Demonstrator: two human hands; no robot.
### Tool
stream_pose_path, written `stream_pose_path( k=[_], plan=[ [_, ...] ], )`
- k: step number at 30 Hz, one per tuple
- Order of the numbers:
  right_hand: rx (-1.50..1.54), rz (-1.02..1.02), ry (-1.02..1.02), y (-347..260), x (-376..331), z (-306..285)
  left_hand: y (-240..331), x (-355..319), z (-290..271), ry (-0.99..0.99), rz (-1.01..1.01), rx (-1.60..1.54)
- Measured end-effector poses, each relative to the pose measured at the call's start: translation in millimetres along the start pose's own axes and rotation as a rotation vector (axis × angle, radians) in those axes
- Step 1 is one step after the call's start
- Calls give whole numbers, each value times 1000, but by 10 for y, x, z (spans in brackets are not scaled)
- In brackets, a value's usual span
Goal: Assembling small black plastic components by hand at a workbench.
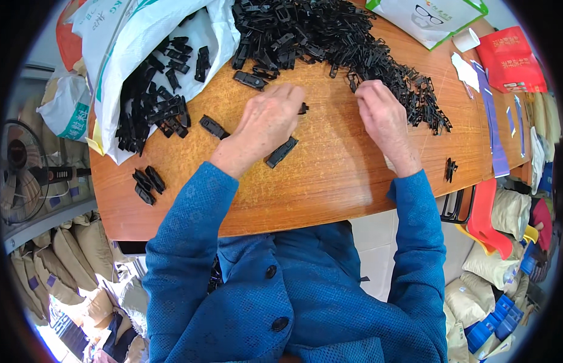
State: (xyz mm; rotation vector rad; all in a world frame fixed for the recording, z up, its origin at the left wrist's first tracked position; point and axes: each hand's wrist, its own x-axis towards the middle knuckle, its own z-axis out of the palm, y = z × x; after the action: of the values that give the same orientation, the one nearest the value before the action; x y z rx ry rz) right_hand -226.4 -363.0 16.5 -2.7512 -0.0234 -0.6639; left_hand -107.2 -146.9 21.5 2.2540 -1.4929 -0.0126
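On the wooden desk [330,175], at 12 o'clock from the person, lies a big heap of black plastic clips [330,36]. Left hand [266,121] is curled, palm down, over a small black clip [303,108] that only peeks out at its fingertips; how firmly the fingers hold it I cannot tell. Right hand [383,115] reaches into the heap's edge, its fingers bent and hidden. At 10 o'clock a white sack [130,36] holds more clips, partly cut off.

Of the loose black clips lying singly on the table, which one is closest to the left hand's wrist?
The long black clip lying diagonally just right of the left hand, beside the wrist; the clip on its left lies farther off.
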Motion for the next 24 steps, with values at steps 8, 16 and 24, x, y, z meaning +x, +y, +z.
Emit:
stream_pose_path(
  k=[8,16,24],
  plan=[
    [-326,-64,-143,38,-171,-17,37,-545,-178,-33,-576,-243],
    [808,530,-68,-51,-4,23,27,-1012,31,199,-711,-1090],
    [721,495,68,-113,-128,195,75,-1309,44,336,-767,-1391]
  ],
)
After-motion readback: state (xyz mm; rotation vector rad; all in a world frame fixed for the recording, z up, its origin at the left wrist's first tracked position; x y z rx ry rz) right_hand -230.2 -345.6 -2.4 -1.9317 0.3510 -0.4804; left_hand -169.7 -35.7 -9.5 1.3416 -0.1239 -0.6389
